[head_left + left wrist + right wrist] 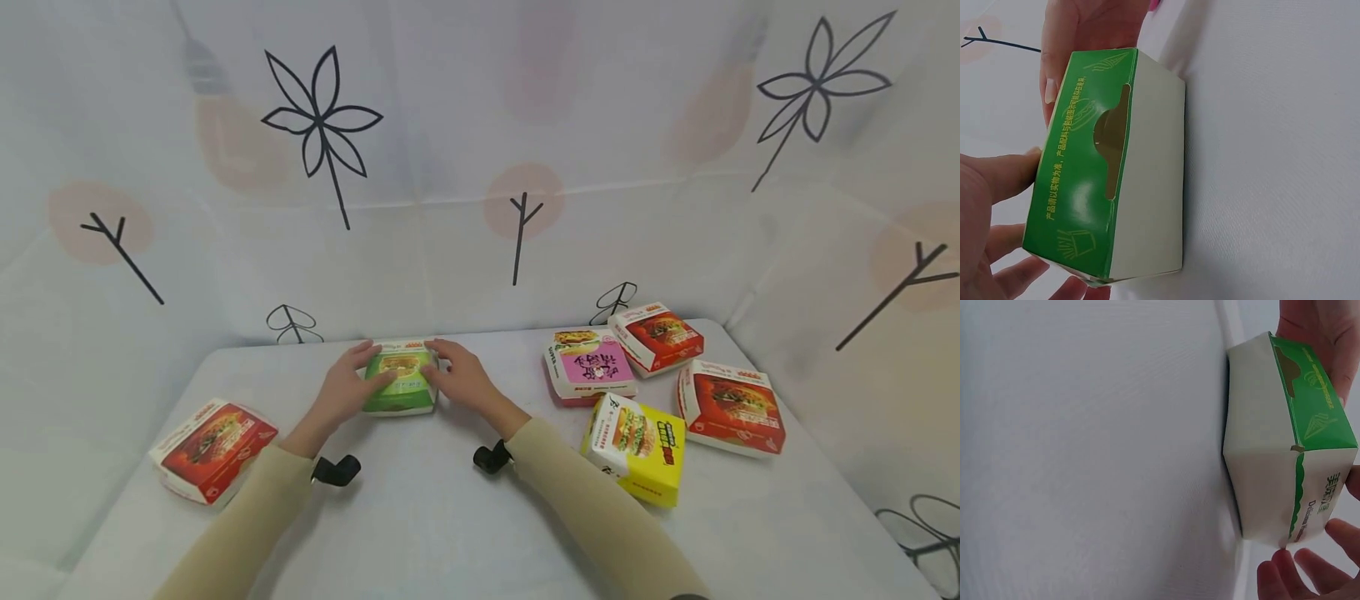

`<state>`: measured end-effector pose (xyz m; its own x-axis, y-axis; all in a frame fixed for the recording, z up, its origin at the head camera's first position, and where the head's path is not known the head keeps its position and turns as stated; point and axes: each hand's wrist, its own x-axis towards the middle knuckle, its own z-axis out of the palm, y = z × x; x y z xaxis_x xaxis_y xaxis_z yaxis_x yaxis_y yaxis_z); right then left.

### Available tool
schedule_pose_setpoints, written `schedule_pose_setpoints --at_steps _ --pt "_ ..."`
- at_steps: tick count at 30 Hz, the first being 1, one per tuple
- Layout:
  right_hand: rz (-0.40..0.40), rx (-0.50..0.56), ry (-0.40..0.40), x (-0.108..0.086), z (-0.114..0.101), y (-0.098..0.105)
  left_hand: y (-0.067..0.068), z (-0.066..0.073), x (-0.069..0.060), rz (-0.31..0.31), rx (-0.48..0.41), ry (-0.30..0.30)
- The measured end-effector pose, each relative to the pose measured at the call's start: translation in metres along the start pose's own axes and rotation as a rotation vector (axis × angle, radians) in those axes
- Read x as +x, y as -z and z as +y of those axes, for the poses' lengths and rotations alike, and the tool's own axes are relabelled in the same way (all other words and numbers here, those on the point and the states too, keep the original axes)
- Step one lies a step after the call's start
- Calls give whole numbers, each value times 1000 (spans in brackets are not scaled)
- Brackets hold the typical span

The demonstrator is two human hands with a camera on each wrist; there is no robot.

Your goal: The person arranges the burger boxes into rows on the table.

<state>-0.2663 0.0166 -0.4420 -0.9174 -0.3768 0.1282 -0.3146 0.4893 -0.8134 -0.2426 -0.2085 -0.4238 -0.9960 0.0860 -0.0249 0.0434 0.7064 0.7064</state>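
Note:
A green and white box [400,385] lies at the back of the table, left of the middle, between both hands. The left hand [347,386] holds its left side, thumb on the top edge and fingers around the far corner. On the opposite side the right hand [467,379] grips it with thumb and fingers. In the left wrist view the green front of the box [1079,162] shows a cut-out slot, with the left hand's fingers [1013,244] along one end. The right wrist view shows the box's white side [1260,419] and the right hand's fingertips [1285,569] at its corner.
A red box [213,450] lies at the left. To the right are a pink and white box [591,367], a yellow box [637,448] and two red boxes [657,335], [731,407]. A patterned white cloth hangs behind the white table [420,517].

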Motion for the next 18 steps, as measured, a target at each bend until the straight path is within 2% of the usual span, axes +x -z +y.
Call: schedule_pose_setpoints --at_steps 11,18 --pt "5 1 9 0 -1 2 1 -1 2 -22 27 -15" --pt "-33 -18 -28 1 2 0 1 -2 2 -34 34 -7"
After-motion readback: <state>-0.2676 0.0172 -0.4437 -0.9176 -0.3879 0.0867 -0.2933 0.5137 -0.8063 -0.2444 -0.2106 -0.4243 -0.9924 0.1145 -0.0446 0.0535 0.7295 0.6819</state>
